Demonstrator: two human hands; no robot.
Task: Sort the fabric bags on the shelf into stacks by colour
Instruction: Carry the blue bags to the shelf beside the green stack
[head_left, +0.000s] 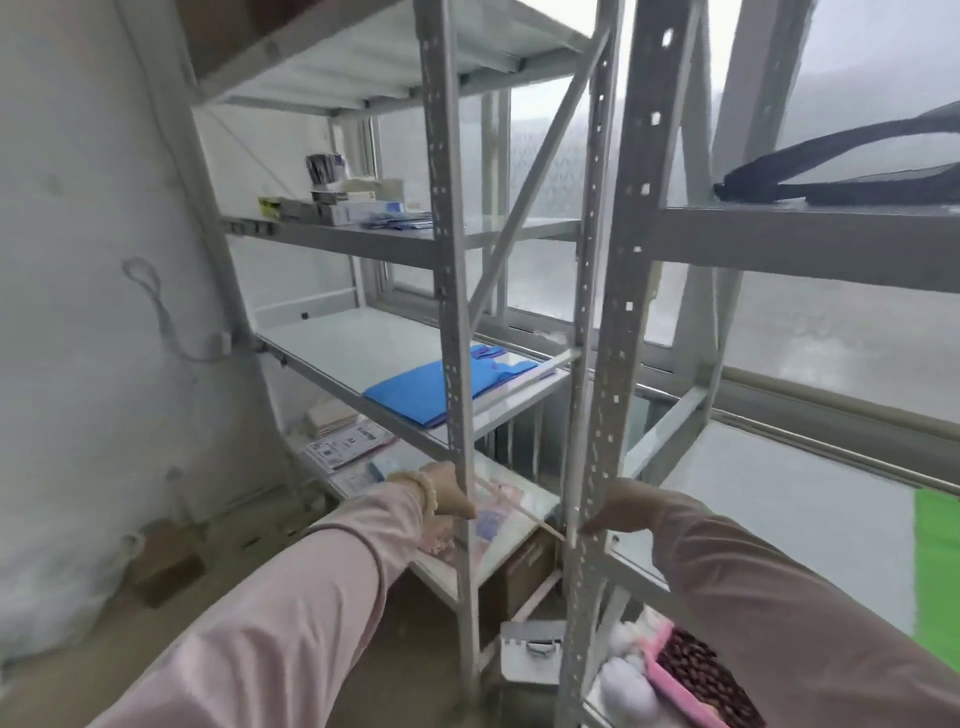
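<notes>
Flat, smooth blue bags (415, 392) are stacked on the grey metal shelf (332, 345). Perforated posts (449, 291) partly hide both hands; left hand (447, 493) and right hand (621, 512) closure cannot be told.

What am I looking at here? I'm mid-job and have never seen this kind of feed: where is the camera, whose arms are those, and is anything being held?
There is no machine here. The single picture comes from a camera worn on a person's head, looking forward and down, so the two pink-sleeved arms are the wearer's own. The left hand reaches toward the lower shelf of a grey metal rack; the right hand is beside the next upright post. Both are partly hidden by the posts, so I cannot tell whether either grip has closed on anything. On the middle shelf lies a flat stack of blue fabric bags. Just in front of the left hand, something pink and purple lies on the lower shelf, too blurred to name. A black strap rests on the right-hand rack, and boxes sit on the higher shelf.
</notes>
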